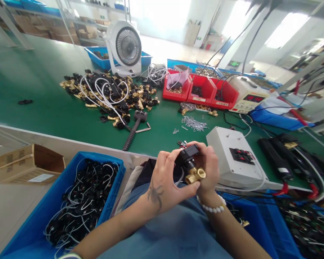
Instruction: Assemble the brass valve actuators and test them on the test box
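Between my two hands, above my lap at the table's front edge, is a brass valve with a black actuator (189,154) on top. Its brass body (196,175) points down toward me, one threaded opening showing. My left hand (166,172) grips it from the left, thumb under the brass and fingers at the black housing. My right hand (210,167) wraps round it from the right, its fingers partly hidden behind the part. Just beyond lies a loose heap of small metal clips (194,124). A hammer (135,129) and a hex key (143,128) rest to the left.
A pile of brass valves (140,99) with white cables covers the back left, before a white fan (128,46). Red bins (201,90) stand behind the clips. At right are a grey switch box (232,154) and a power supply (248,97). A blue crate (116,169) stands lower left.
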The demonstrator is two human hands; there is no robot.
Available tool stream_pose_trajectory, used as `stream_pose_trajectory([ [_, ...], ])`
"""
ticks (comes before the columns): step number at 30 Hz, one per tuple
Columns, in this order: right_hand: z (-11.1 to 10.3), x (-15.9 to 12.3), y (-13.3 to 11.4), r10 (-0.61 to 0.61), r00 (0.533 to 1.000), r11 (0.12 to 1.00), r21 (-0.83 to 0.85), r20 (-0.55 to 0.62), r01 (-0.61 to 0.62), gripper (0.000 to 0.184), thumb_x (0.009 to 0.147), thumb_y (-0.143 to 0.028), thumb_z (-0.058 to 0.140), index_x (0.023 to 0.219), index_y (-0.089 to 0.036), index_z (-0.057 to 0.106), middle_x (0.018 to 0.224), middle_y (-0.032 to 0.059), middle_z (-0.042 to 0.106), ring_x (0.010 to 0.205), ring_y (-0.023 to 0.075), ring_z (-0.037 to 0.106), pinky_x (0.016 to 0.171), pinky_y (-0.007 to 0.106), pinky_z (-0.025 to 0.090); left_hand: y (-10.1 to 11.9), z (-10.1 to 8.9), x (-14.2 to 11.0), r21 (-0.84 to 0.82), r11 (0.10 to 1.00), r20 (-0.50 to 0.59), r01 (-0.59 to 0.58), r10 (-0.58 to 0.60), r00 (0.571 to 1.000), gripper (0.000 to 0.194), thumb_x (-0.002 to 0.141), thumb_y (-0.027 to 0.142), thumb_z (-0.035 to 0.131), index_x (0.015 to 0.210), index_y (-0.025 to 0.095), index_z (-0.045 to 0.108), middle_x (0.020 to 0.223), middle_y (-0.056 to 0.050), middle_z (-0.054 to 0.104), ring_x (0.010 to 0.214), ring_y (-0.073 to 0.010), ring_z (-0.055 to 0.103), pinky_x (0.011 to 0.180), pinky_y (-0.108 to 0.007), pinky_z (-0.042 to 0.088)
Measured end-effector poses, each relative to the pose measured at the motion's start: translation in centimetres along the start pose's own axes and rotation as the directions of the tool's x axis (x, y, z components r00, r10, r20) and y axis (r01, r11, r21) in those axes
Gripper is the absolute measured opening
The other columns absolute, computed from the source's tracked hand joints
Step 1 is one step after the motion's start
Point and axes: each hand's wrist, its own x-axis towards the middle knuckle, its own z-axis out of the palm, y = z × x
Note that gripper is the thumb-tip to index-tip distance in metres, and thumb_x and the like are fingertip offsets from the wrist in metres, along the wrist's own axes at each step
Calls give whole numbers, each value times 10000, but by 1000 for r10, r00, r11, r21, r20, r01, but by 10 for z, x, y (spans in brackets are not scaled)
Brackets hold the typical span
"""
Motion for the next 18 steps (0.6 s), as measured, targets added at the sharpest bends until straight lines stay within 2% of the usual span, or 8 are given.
stream_pose_trajectory([
  [2,0,26,9,-24,995,991,-126,98,36,459,1009,-583,378,978,-224,662,947,42,668,908,204,634,849,347,518,-13,3,6,-24,997,-47,79,-80,996,710,697,328,820,1306,205,477,1082,-51,552,980,-227,629,843,-399,600],
  [4,-1,60,17,-32,980,921,-376,198,106,381,993,-535,456,1052,-218,660,999,52,671,932,205,632,865,352,515,-29,4,11,-47,984,-80,173,-176,981,688,704,344,816,1289,193,486,1085,-54,546,997,-231,633,856,-404,596],
  [6,-2,98,26,-3,958,702,-681,288,207,268,960,-396,552,1120,-210,657,1039,68,659,947,206,629,882,353,511,-46,3,15,-46,967,-91,249,-252,963,686,708,361,816,1285,189,488,1090,-56,536,1015,-237,636,867,-411,592],
  [7,-3,115,30,21,954,632,-744,299,219,206,921,-303,609,1080,-194,680,1036,84,653,956,217,625,905,365,499,-53,2,16,-38,962,-90,272,-274,958,683,710,368,816,1284,189,490,1091,-57,532,1014,-239,637,869,-415,590],
  [9,-3,145,39,79,942,531,-813,327,237,140,860,-175,668,992,-176,712,993,97,649,962,234,619,934,380,478,-64,0,16,-22,957,-79,289,-290,954,676,718,378,812,1282,182,494,1094,-62,531,995,-239,641,863,-423,590],
  [12,-1,171,51,189,904,447,-853,384,268,99,810,-97,729,873,-174,721,904,79,655,947,231,618,919,359,473,-71,-1,14,-6,956,-61,294,-294,954,685,722,373,806,1293,162,491,1090,-70,536,979,-244,642,879,-447,585],
  [14,0,180,57,278,870,391,-875,407,285,66,833,-127,745,813,-165,695,831,44,653,877,199,626,873,343,494,-71,-1,13,2,955,-52,296,-296,954,700,713,361,812,1305,167,491,1094,-70,541,995,-250,641,910,-459,574],
  [18,0,186,58,389,833,309,-908,392,283,211,935,-297,703,798,-146,650,773,2,653,730,143,622,774,325,532,-69,-1,15,7,955,-37,298,-297,954,704,693,349,833,1305,207,513,1102,-58,549,1038,-262,644,957,-455,556],
])
